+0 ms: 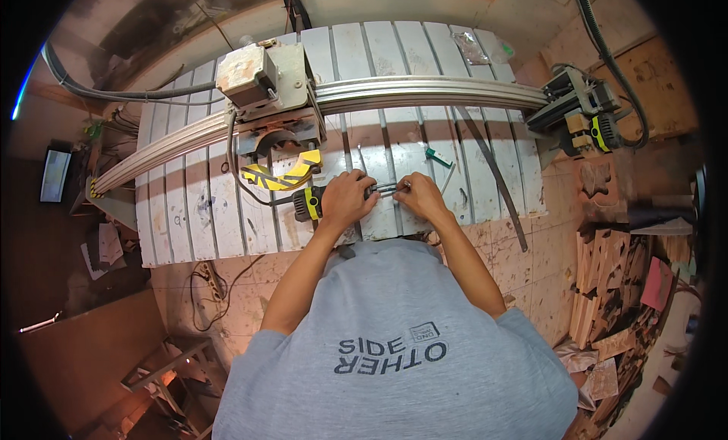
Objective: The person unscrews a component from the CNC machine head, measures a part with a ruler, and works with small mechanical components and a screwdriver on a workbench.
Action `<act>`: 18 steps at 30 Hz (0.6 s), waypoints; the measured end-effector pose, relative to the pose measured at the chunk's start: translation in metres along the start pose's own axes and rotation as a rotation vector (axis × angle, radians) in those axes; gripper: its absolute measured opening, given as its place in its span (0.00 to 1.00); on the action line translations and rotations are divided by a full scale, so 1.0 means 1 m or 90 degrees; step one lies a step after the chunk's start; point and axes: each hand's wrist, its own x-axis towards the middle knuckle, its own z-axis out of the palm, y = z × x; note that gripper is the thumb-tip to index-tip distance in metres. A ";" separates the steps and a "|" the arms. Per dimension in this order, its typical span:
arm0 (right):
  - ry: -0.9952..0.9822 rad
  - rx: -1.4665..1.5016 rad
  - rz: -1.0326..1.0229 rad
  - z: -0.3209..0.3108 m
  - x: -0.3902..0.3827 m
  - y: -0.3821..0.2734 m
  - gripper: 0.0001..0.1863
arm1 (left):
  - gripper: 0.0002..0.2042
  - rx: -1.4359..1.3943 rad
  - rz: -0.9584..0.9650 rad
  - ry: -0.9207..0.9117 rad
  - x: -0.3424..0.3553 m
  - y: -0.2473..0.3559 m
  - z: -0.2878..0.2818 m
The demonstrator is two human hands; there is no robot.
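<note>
The person wears a grey T-shirt (394, 341) with short sleeves that end above the elbows. On the chest there is dark printed lettering and a small dark printed box. Both forearms are bare, without watch or gloves.

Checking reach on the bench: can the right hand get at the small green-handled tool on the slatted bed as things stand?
Probably yes. The green-handled tool lies just beyond the right hand on the slatted bed, with nothing between them. The hand is pinching a thin metal piece, though.

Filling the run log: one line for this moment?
left hand: holds power tool | right hand: on its bit | over slatted bed
</note>
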 end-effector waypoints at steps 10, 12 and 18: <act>0.017 0.045 0.039 0.000 0.000 -0.003 0.14 | 0.14 -0.015 0.004 0.014 0.000 -0.002 0.002; 0.017 0.046 0.040 0.000 0.001 -0.003 0.14 | 0.14 -0.013 0.011 0.020 0.000 -0.003 0.003; 0.011 0.068 0.067 -0.003 -0.001 -0.006 0.15 | 0.15 0.003 0.003 -0.009 0.002 0.000 -0.004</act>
